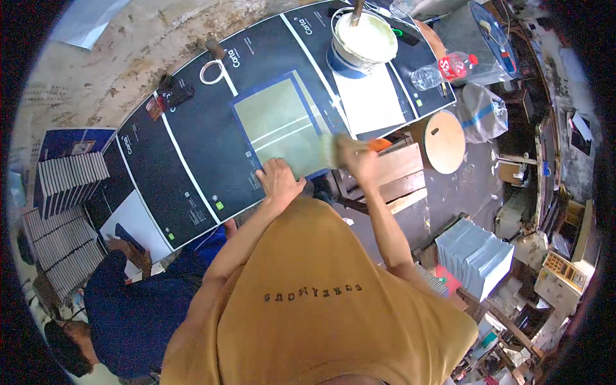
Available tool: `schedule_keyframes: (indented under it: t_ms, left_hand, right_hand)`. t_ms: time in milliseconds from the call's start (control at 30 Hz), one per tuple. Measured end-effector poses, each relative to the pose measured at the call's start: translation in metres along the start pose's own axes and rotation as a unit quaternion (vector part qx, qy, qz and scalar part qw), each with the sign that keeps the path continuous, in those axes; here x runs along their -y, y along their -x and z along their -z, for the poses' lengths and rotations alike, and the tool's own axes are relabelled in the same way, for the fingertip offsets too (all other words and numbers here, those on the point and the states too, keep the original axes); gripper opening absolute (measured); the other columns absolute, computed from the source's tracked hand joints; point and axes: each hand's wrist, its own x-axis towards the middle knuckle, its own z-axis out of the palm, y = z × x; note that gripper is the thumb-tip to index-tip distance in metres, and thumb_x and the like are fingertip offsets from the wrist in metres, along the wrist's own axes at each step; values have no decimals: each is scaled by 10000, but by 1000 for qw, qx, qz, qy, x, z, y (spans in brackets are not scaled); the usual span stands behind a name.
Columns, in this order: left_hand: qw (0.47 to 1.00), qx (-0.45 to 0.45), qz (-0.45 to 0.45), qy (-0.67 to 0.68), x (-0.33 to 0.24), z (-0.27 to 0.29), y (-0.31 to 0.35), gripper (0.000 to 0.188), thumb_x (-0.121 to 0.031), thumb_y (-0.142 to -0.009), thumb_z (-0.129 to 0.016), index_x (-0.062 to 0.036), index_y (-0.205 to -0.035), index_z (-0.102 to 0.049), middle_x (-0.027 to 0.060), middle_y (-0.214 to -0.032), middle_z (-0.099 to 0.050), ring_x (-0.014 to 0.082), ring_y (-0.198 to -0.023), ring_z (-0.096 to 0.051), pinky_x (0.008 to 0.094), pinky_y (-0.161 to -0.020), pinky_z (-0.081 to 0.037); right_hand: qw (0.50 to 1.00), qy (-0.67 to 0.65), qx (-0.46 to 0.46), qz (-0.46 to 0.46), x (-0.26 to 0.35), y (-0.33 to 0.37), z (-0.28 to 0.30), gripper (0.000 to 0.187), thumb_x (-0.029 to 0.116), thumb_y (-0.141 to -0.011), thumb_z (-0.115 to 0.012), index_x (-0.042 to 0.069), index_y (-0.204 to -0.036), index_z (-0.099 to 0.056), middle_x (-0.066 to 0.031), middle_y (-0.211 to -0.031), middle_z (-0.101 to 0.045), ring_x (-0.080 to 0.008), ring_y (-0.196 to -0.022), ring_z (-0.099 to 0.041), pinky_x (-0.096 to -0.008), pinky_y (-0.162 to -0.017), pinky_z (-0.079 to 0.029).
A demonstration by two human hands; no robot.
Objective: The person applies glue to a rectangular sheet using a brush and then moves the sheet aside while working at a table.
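In front of me a blue cover sheet (pixel 297 75) lies on the dark printed tabletop, with greyish-green boards (pixel 263 109) on it and pale lines between them. My left hand (pixel 280 183) rests at the near edge of the boards, fingers spread and pressing down. A wide brush with pale bristles (pixel 330 151) and an orange handle is in my right hand (pixel 359 163). Its bristles are at the right side of the sheet, and motion blurs both brush and hand. Beyond the sheet, a white bucket (pixel 351 59) of creamy paste, with a stick in it, stands on white paper (pixel 372 102).
A plastic bottle (pixel 443 69) with a red label lies by the bucket. A tape roll (pixel 212 72) is at the table's far edge. On the left, a co-worker's hands (pixel 119 245) handle a dark blue cover beside stacked books (pixel 67 176). Right are a round stool (pixel 444 142) and stacked sheets (pixel 471 253).
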Motion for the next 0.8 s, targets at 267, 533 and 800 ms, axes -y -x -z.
schedule_keyframes:
  t_ms: [267, 533, 800]
  left_hand:
    - [939, -226, 39, 255, 87, -51, -45, 556, -403, -778, -784, 30, -1090, -625, 191, -1104, -600, 376, -1141, -524, 530, -946, -423]
    - [855, 62, 130, 499, 154, -22, -114, 110, -183, -840, -678, -79, -876, -674, 18, -706, -607, 127, -643, -583, 310, -576, -435]
    - [842, 2, 114, 527, 142, -18, -110, 107, -146, -820, -686, -41, -807, -682, 36, -717, -651, 139, -626, -594, 312, -577, -456]
  right_hand:
    - [842, -191, -452, -224, -100, 91, 176, 430, 187, -890, -754, -50, -1235, -657, -115, -1200, -688, -194, -1019, -671, -342, -880, -545]
    - [945, -186, -225, -149, -40, 57, 48, 464, 307, -929, -743, -22, -1236, -631, -90, -1202, -662, -191, -1028, -643, -350, -900, -532]
    - [986, 122, -35, -106, -16, 65, -63, 429, 415, -884, -712, -10, -896, -660, -149, -808, -699, -240, -800, -668, -403, -732, -521]
